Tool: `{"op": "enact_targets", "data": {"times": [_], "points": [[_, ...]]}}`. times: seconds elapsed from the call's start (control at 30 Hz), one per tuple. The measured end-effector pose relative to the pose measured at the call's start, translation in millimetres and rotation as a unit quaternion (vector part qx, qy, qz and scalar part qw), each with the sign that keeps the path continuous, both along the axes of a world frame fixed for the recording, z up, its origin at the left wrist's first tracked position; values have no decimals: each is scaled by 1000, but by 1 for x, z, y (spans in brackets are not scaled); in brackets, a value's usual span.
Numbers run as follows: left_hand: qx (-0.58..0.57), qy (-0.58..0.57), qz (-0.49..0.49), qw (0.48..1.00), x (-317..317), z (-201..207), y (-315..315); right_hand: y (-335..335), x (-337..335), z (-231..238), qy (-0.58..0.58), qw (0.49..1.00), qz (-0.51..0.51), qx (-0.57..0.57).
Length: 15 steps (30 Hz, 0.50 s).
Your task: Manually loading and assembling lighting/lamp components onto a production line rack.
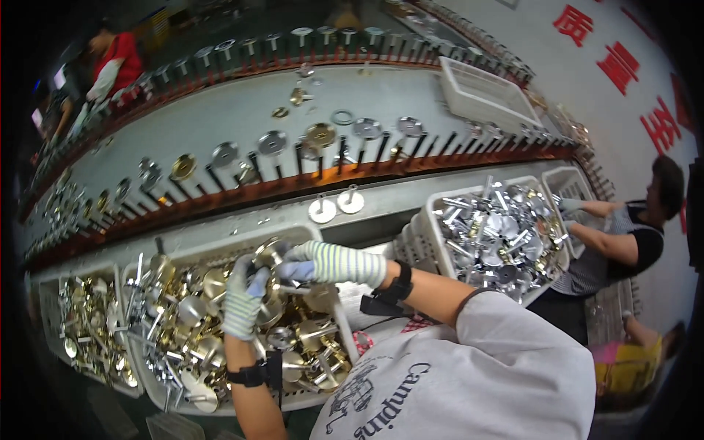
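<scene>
Striped gloves with blue-grey fingertips cover both my hands. Between them, over a white crate (315, 233), is a shiny gold-toned metal disc with a short stem (270, 252). My left hand (244, 301) closes on its left side. From the right, my right hand (330, 264) reaches in with its fingers bent against the same piece; the fingertips partly hide it. Below my hands, the crate is heaped with loose gold and silver stemmed discs (192, 311). Two pale stemmed discs (336, 204) rest on the ledge beyond.
A line of upright pegs (320, 163), some topped with discs, curves along the grey bench (242, 95). At right stands a crate of silver parts (506, 235), with a co-worker (623, 231) beside it. Another crate (92, 330) is at left. A white tray (491, 95) lies on the bench.
</scene>
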State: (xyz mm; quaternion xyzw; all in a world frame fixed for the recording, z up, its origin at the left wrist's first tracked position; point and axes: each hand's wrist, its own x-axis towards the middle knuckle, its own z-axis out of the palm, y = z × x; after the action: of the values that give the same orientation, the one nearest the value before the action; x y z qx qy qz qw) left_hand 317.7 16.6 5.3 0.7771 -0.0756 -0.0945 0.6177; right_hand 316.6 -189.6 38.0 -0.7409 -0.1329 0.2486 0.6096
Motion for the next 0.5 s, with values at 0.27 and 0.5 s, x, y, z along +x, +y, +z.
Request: {"op": "enact_targets", "data": {"times": [0.27,0.5], "points": [[-104,-3,-2,995,-5,7,0,-84,41,9,-103,932,-296,181],[-83,6,-1,997,-1,10,1,-222,114,-38,-229,750,-618,-54]]}}
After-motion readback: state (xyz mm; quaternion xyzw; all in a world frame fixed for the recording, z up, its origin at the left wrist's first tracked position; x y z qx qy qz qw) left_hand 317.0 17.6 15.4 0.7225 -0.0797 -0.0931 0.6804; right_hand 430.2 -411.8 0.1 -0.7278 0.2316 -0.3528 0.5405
